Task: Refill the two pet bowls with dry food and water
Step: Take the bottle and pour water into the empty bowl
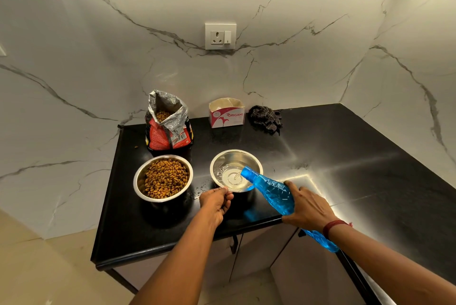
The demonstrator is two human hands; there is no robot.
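Note:
Two steel bowls stand side by side on the black counter [345, 156]. The left bowl [138, 179] is heaped with brown kibble. The right bowl [237, 156] holds a shallow pool of water. My right hand [308, 208] grips a blue plastic bottle [274, 191], tilted with its mouth over the right bowl, and a thin stream of water runs from it. My left hand [216, 202] pinches the near rim of the right bowl. An open red and silver kibble bag [167, 124] stands behind the left bowl.
A pink and white Origami carton [227, 113] and a crumpled dark checked cloth [265, 117] sit at the back by the marble wall. Water drops [201, 187] lie between the bowls. A wall socket [220, 36] is above. The counter's front edge is close to both bowls.

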